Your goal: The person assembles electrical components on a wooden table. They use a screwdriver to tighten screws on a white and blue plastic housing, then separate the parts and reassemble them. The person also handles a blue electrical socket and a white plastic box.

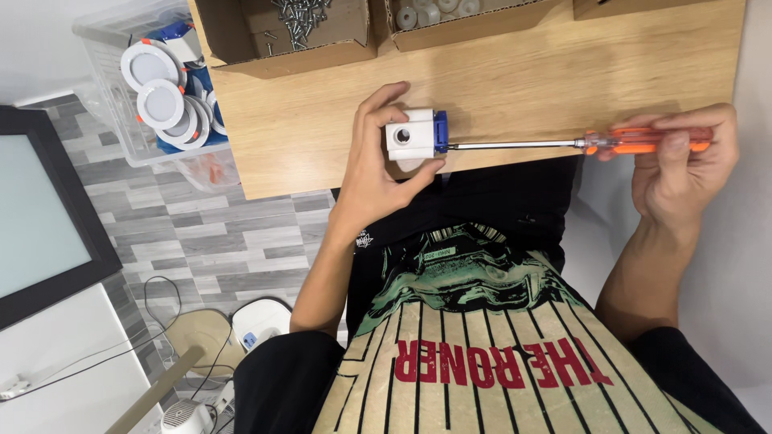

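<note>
Left hand grips white-and-blue block; right hand drives orange-handled screwdriver into it.

Light wooden table under even, bright light. Left of it, grey wood-look plank floor. Further left, a dark-framed pane above a white surface.

Block sits at the table's near edge, screwdriver running rightward from it. Two boxes line the far edge; bin off the left edge.
</note>
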